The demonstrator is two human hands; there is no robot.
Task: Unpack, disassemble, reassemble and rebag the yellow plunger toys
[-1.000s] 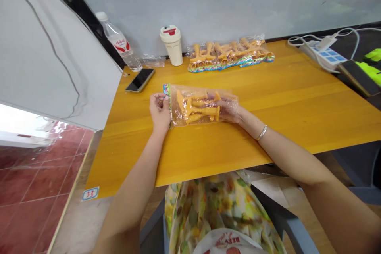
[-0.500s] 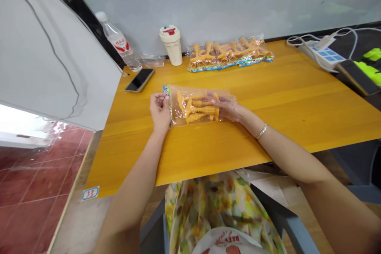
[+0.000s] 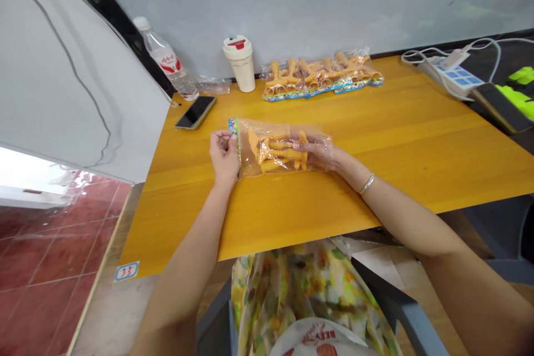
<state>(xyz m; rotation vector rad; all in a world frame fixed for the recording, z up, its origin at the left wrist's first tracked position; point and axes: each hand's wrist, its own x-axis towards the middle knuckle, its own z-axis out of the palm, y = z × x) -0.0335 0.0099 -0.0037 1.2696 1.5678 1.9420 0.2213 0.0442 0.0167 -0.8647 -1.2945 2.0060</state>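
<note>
Clear bag [image 3: 246,162] was at the middle of the table [image 3: 384,128]. Left hand [image 3: 224,157]: fingers pinched its printed strip. Right hand [image 3: 317,151]: inside the opposite end, fingers at the orange pieces [image 3: 271,156]; grip could not be told. Filled bags [image 3: 321,77] lay behind, near a cup [image 3: 242,67].

From my end I can see a clear bottle [image 3: 166,58] with a white cap and a lidded cream cup [image 3: 243,71] standing near the pale back panel [image 3: 300,0], and a phone [image 3: 196,112] lying just in front of the bottle. On the right I make out white cables around a white-and-blue power strip [image 3: 459,77], with lime-green objects [image 3: 516,101] near it.
</note>
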